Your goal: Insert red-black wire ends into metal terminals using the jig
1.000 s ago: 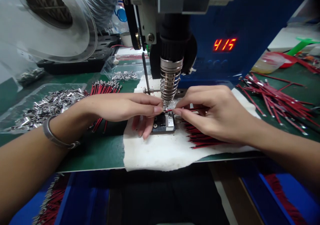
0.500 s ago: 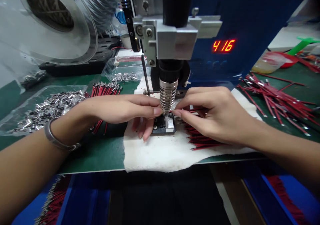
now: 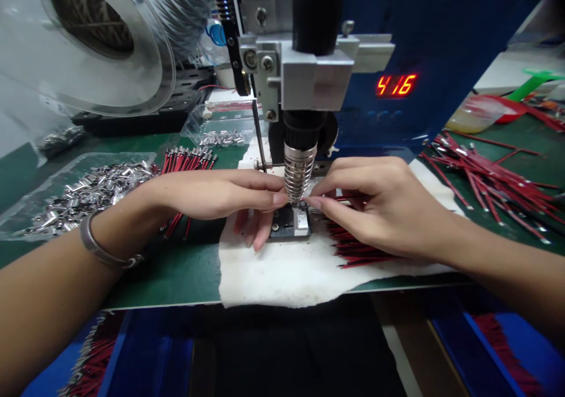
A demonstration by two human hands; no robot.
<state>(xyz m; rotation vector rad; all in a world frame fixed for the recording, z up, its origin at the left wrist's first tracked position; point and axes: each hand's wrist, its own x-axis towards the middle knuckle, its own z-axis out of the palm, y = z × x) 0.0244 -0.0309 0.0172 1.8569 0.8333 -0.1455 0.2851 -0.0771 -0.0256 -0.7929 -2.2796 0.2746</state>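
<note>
My left hand reaches in from the left, thumb and forefinger pinched together beside the tip of the soldering iron, which has a coiled metal sleeve. Whatever they pinch is hidden. On the other side of the tip, my right hand pinches the end of a thin red-and-black wire between thumb and forefinger. Directly below the tip is a small dark fixture with a bright metal block. A bundle of red-and-black wires lies under my right hand on a white cloth.
A bag of small metal parts and finished-looking wires with metal ends lie left. More red wires spread at right. The blue machine with its red display stands behind, a large clear spool at upper left.
The whole view has shifted down slightly. Both hands keep their pinch at the iron's tip, with hardly any movement of their own.
</note>
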